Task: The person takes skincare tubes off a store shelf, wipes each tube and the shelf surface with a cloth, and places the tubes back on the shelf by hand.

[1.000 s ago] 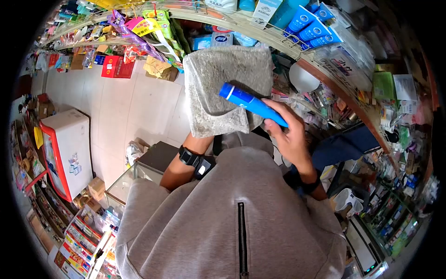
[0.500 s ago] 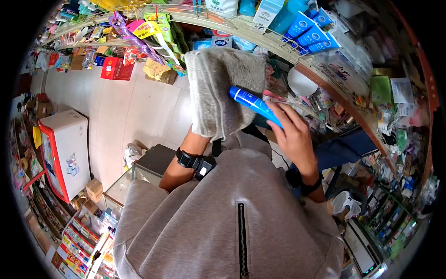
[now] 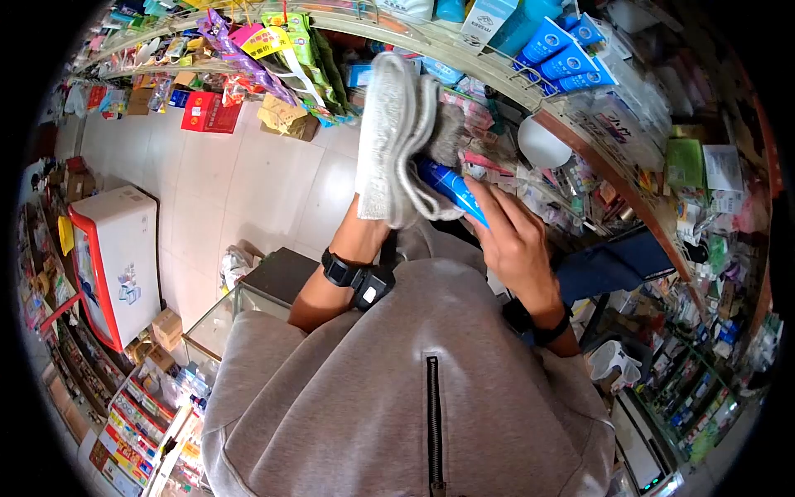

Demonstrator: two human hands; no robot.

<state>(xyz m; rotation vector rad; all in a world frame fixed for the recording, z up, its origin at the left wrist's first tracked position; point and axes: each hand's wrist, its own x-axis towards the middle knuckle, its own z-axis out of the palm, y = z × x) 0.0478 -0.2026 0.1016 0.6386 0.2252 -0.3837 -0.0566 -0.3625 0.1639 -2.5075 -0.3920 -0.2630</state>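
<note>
A light grey cloth [image 3: 385,141] is held up by my left hand [image 3: 371,236], whose fingers are hidden behind it; only the wrist end shows. The cloth is folded over itself, its layered edges toward me and a darker fuzzy part [image 3: 447,132] at its right. In my right hand [image 3: 513,240] is a blue tube [image 3: 451,186], gripped between thumb and fingers at its lower end. The tube's far end is up against the cloth's folds, partly covered by them.
Shelves curve ahead, with several blue tubes [image 3: 567,62] in a wire rack and hanging snack packets [image 3: 302,62]. A white bowl-like item [image 3: 542,142] is at the right. A red-and-white freezer [image 3: 124,257] stands left on the tiled floor, and a glass counter [image 3: 219,323] is beside my left arm.
The cloth has turned from lying broad and flat to standing folded with its edge toward me. The blue tube has shifted slightly down and its tip is now partly covered by cloth.
</note>
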